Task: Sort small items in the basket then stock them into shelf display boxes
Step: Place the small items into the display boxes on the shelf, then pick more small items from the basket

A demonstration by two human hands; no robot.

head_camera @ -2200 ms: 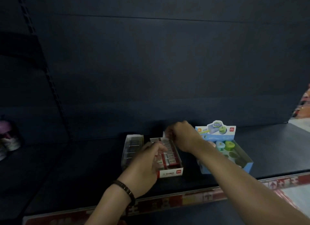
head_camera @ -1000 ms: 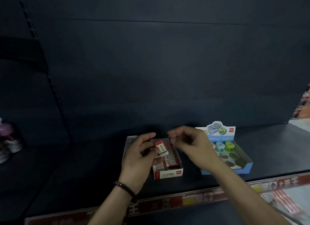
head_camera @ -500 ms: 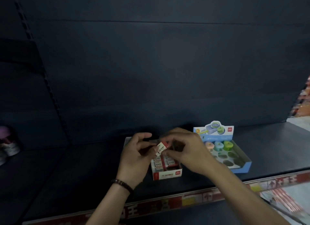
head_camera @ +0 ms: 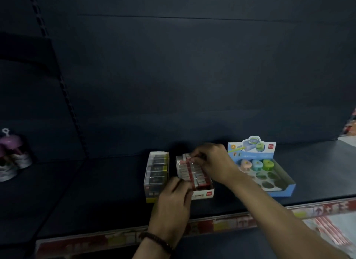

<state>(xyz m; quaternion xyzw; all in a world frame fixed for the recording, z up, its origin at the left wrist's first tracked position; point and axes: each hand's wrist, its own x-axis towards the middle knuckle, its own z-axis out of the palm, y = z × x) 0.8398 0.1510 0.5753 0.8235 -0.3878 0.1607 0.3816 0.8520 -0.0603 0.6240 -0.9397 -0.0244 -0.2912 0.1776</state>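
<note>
Looking back half a second, we are seeing the hands parted. The right hand (head_camera: 212, 162) is now reaching to the far end of the eraser display box (head_camera: 204, 193), its fingertips pinching a red-and-white eraser (head_camera: 187, 158) there. The left hand (head_camera: 173, 201) is sitting lower, at the box's near left corner, fingers curled; whether they are gripping anything we cannot tell. The box is standing on a dark shelf (head_camera: 96, 191), just beside a grey box (head_camera: 156, 170) on its left, with a blue sharpener box (head_camera: 285, 189) apart on its right. A dark back panel (head_camera: 192, 75) is rising behind. A red price strip (head_camera: 231, 223) is edging the shelf front. Bare shelf is stretching left toward a pink-capped item (head_camera: 10, 143).
</note>
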